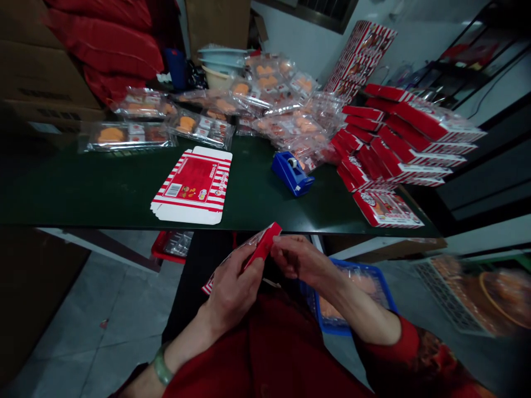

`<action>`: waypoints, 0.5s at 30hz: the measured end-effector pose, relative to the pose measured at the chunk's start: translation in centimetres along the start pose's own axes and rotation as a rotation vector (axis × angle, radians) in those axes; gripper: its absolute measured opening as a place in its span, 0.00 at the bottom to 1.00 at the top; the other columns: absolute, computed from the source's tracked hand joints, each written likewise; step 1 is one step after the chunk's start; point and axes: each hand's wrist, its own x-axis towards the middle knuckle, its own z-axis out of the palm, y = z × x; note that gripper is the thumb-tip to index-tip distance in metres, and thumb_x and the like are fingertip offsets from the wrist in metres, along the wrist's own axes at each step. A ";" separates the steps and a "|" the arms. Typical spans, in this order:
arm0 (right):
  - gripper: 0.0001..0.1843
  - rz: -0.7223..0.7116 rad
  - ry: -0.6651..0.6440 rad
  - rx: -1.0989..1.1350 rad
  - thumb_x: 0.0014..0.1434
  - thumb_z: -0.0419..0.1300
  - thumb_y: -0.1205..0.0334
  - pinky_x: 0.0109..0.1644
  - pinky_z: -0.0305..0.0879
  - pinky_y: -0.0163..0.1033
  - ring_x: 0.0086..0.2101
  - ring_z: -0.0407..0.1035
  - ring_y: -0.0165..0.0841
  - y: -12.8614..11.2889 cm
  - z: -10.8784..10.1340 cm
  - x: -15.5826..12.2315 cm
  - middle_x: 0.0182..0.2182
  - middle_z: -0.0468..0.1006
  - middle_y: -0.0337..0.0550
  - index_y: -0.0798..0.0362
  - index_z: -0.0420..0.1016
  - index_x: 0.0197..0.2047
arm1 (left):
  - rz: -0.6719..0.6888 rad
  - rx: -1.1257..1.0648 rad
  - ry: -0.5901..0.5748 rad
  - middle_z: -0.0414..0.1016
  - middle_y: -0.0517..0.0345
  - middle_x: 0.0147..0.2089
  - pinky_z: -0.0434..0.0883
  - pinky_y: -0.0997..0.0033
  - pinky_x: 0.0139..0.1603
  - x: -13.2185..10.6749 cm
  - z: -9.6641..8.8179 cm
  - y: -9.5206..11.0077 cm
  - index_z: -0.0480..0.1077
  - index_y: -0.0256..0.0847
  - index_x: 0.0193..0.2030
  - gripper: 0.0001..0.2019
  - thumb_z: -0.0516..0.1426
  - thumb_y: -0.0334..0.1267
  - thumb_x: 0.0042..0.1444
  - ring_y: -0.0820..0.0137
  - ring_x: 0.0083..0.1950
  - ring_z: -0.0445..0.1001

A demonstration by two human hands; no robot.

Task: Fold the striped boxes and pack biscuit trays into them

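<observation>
A red and white striped box is held edge-on over my lap, below the table's near edge. My left hand grips it from underneath with the fingers wrapped round its side. My right hand pinches the box's upper end, fingers closed on the flap. A flat unfolded carton of the same kind lies on the green table in front of me.
A blue tape dispenser stands mid-table. Stacked finished red boxes fill the right side. Clear-wrapped trays of orange food lie along the back. A blue basket sits by my right knee, a red crate under the table.
</observation>
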 end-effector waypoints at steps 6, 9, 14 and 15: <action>0.17 -0.016 -0.069 -0.060 0.44 0.64 0.52 0.16 0.38 0.29 0.13 0.47 0.18 -0.5 0.4 -0.2 0.13 0.58 0.28 0.54 0.63 0.20 | 0.032 -0.001 -0.116 0.71 0.52 0.40 0.71 0.80 0.27 1.3 -1.2 -0.1 0.65 0.38 0.50 0.13 0.52 0.26 0.58 0.73 0.36 0.74; 0.19 -0.020 -0.065 -0.106 0.43 0.64 0.50 0.16 0.39 0.28 0.13 0.47 0.18 -0.8 0.7 -0.1 0.12 0.57 0.27 0.54 0.61 0.19 | 0.076 -0.004 -0.223 0.68 0.50 0.41 0.70 0.79 0.25 1.9 -1.7 -0.4 0.60 0.35 0.56 0.17 0.48 0.26 0.60 0.73 0.35 0.72; 0.20 -0.030 -0.047 -0.179 0.43 0.64 0.50 0.14 0.39 0.27 0.12 0.48 0.17 -1.2 1.3 0.1 0.11 0.59 0.27 0.55 0.61 0.17 | 0.057 -0.037 -0.313 0.65 0.53 0.38 0.71 0.78 0.28 2.6 -2.2 -0.8 0.61 0.35 0.54 0.16 0.46 0.26 0.60 0.75 0.33 0.69; 0.21 -0.045 -0.042 -0.187 0.44 0.64 0.49 0.14 0.39 0.27 0.11 0.48 0.17 -1.1 1.4 0.2 0.11 0.59 0.27 0.55 0.61 0.17 | 0.047 -0.037 -0.297 0.64 0.54 0.38 0.71 0.78 0.28 2.6 -2.2 -0.9 0.61 0.36 0.54 0.15 0.47 0.27 0.60 0.75 0.33 0.68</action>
